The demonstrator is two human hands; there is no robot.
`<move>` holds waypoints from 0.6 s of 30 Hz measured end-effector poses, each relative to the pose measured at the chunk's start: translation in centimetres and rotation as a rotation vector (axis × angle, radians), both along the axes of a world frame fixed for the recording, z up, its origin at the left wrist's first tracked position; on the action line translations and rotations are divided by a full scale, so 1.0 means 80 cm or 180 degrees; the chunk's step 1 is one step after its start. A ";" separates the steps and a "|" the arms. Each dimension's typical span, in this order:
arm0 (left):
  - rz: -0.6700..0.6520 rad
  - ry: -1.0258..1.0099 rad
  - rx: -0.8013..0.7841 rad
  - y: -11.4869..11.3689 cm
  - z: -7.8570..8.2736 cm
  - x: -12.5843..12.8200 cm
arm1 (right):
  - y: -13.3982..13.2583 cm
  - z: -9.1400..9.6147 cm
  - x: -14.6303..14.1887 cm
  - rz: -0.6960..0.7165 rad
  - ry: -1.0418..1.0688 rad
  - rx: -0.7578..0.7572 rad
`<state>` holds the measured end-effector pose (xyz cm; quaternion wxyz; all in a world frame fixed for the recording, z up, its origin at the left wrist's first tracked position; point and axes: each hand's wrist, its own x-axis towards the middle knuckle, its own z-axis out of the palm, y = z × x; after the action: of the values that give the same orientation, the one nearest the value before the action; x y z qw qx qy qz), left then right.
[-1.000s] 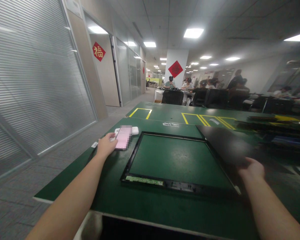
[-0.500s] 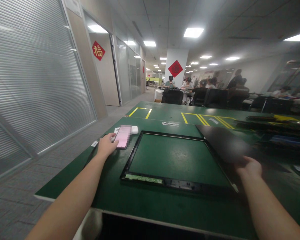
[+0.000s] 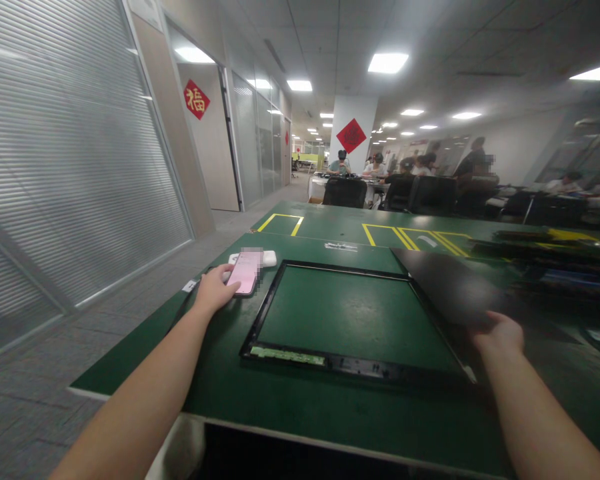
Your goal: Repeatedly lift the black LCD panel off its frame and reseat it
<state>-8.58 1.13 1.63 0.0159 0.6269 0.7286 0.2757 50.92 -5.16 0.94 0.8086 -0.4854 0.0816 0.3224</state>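
My left hand (image 3: 215,288) grips the left side of a smartphone (image 3: 241,277) with a lit pink screen, its thumb on the front. A white object (image 3: 269,259) lies partly hidden behind the phone. On the right, my right hand (image 3: 501,335) is closed on the near edge of a dark flat panel (image 3: 435,280), its fingertips lost in shadow. Between my hands a black rectangular monitor frame (image 3: 355,367) lies flat, with a green strip (image 3: 287,356) along its near bar. The panel overlaps or sits right beside the frame's right side; I cannot tell which.
The green table (image 3: 330,427) bears yellow tape outlines (image 3: 280,215). Dark parts are stacked (image 3: 555,250) at the right. A dark strap (image 3: 184,307) with a white tag lies left of the phone. Farther back are black chairs (image 3: 344,193) and seated people.
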 end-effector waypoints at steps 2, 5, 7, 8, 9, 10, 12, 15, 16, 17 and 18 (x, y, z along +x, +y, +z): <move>0.0004 0.0015 -0.0033 0.001 0.000 0.001 | 0.000 0.000 0.000 0.0000 0.0005 0.0019; 0.0016 -0.0022 -0.0049 0.001 -0.001 0.001 | 0.000 0.000 0.000 0.0067 0.0020 0.0068; 0.0028 -0.0064 -0.0039 0.002 -0.001 0.001 | -0.001 0.001 -0.001 0.0066 0.0011 0.0045; 0.0033 -0.0076 -0.0031 0.002 -0.002 0.001 | -0.001 0.002 -0.002 0.0054 0.0005 0.0028; 0.0039 -0.0077 -0.0018 0.001 -0.002 0.001 | -0.002 0.002 -0.002 0.0045 0.0003 0.0003; 0.0046 -0.0066 0.0005 0.001 -0.001 0.002 | -0.002 0.002 -0.003 0.0046 0.0001 -0.0021; 0.0066 -0.0035 0.0085 0.000 0.001 0.006 | -0.002 0.002 -0.002 0.0048 0.0010 -0.0045; 0.0032 -0.0088 0.0249 -0.005 0.009 0.023 | 0.000 0.001 0.000 0.0046 0.0006 -0.0016; -0.0061 -0.0152 0.0270 -0.007 0.013 0.032 | 0.001 0.000 0.001 0.0038 0.0001 0.0008; -0.0185 -0.0243 0.0316 -0.010 0.019 0.042 | 0.001 -0.001 0.002 0.0036 0.0002 0.0024; -0.0362 -0.0338 0.0314 -0.013 0.024 0.053 | 0.002 -0.002 0.003 0.0038 0.0004 0.0033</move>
<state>-4.36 0.13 3.56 0.0393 0.6517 0.6754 0.3428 51.14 -5.02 0.75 0.8091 -0.4814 0.0776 0.3280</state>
